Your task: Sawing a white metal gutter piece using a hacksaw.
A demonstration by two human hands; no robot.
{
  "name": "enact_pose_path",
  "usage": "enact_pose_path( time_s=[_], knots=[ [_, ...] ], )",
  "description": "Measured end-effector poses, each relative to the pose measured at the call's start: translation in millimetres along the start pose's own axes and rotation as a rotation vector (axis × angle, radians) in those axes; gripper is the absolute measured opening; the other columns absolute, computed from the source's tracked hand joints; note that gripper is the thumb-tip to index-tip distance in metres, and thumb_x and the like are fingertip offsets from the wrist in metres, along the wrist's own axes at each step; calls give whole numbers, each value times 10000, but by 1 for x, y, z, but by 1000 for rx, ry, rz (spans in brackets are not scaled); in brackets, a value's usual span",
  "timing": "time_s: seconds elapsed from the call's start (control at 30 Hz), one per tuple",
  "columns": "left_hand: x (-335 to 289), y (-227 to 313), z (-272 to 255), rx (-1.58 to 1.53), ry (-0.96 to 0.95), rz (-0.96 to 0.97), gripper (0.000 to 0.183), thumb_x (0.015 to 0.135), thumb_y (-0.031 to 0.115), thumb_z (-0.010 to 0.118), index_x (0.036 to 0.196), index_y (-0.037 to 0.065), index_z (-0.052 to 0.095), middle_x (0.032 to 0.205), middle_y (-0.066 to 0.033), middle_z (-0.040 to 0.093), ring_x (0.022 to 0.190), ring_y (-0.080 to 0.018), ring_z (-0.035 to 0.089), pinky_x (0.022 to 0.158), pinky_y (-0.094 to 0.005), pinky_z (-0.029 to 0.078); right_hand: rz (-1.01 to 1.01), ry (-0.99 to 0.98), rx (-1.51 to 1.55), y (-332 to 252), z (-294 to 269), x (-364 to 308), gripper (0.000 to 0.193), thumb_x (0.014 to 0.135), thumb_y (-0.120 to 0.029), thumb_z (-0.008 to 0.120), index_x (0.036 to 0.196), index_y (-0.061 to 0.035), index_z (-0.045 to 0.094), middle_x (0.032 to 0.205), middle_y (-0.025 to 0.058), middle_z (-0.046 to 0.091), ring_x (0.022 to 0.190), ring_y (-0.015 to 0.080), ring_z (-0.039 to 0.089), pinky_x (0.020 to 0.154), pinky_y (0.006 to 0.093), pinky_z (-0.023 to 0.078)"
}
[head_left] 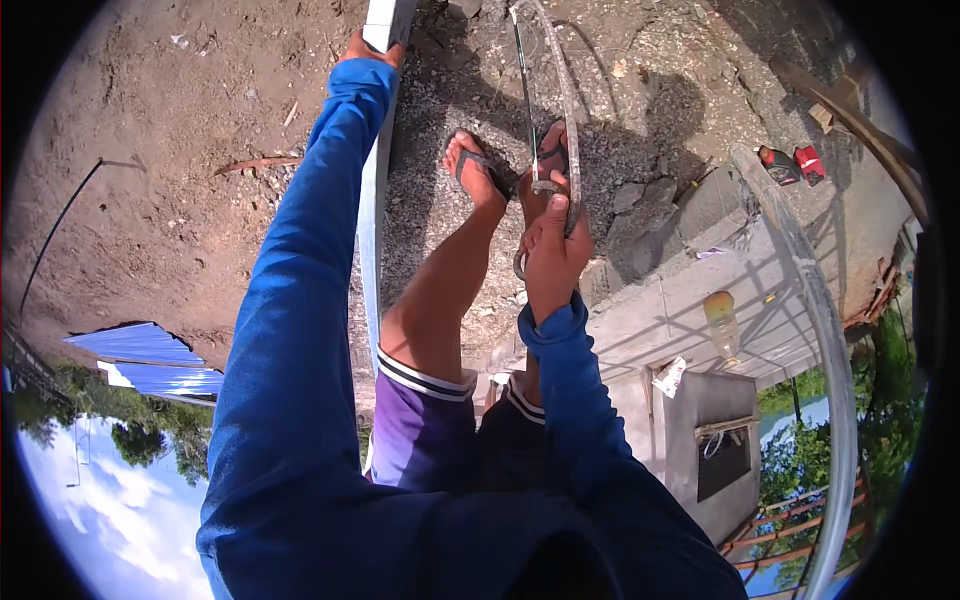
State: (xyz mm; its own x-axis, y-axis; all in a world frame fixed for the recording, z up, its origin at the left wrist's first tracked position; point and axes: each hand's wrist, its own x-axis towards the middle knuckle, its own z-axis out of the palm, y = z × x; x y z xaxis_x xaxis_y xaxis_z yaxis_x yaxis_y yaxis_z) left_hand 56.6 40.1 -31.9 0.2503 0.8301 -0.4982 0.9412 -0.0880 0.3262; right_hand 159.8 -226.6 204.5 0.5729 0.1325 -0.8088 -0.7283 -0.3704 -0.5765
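My left hand [375,48] reaches far forward and is closed on a long pale metal beam [372,210], which runs from the top edge down past my left leg. In front of my right leg, my right hand [555,250] is wrapped round the handle of a hacksaw [572,110], thumb lying along the frame. The saw points away from me, its thin blade on the left and its grey curved frame on the right. The blade appears apart from the beam. The saw's far tip lies close to the top edge of the picture.
My feet stand in sandals [480,165] on gravelly ground. To the right are a concrete ledge [690,300], broken slabs [640,215], a red and black object [780,165], a plastic bottle [722,325] and a long pale pipe [825,340]. Blue roofing sheets [150,350] lie left.
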Motion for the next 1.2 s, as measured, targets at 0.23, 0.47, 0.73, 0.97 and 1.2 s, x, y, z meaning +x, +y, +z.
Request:
enact_pose_path(
  time_s=[0.23,0.47,0.73,0.97,1.2],
  knots=[
    [16,-25,5,26,71,33,594,746,357,808,1192,10,626,1056,-177,725,1003,-323,697,891,-401,534,-8,75,69,5,-13,15,366,1057,-332,483,1261,-50,595,634,-60,408,501,31,368,460,225,323],
    [22,-22,11,-184,24,70,505,741,247,825,1131,-12,637,1003,-156,732,920,-256,706,841,-357,542,-85,46,79,-37,-31,50,334,1040,-263,520,1278,-44,603,613,-55,446,502,15,394,448,219,317],
    [26,-52,8,-226,-78,101,493,696,236,783,1091,-23,644,965,-159,728,894,-253,708,813,-363,554,-257,102,-28,-100,-20,55,441,1051,-324,495,1316,23,559,576,-78,331,486,15,307,459,211,285],
    [26,-17,21,-456,-205,233,443,686,190,741,1062,-27,653,918,-121,723,830,-217,699,769,-339,557,-624,198,-22,-77,4,-9,623,1058,-393,427,1375,143,406,507,-65,317,397,15,273,393,205,288],
    [12,-2,36,-276,-156,244,506,669,228,800,1089,-9,645,906,-134,716,830,-239,693,776,-358,554,-544,205,50,-45,63,-49,525,1055,-349,474,1303,112,523,547,-51,384,479,21,346,453,201,282]
  ],
)
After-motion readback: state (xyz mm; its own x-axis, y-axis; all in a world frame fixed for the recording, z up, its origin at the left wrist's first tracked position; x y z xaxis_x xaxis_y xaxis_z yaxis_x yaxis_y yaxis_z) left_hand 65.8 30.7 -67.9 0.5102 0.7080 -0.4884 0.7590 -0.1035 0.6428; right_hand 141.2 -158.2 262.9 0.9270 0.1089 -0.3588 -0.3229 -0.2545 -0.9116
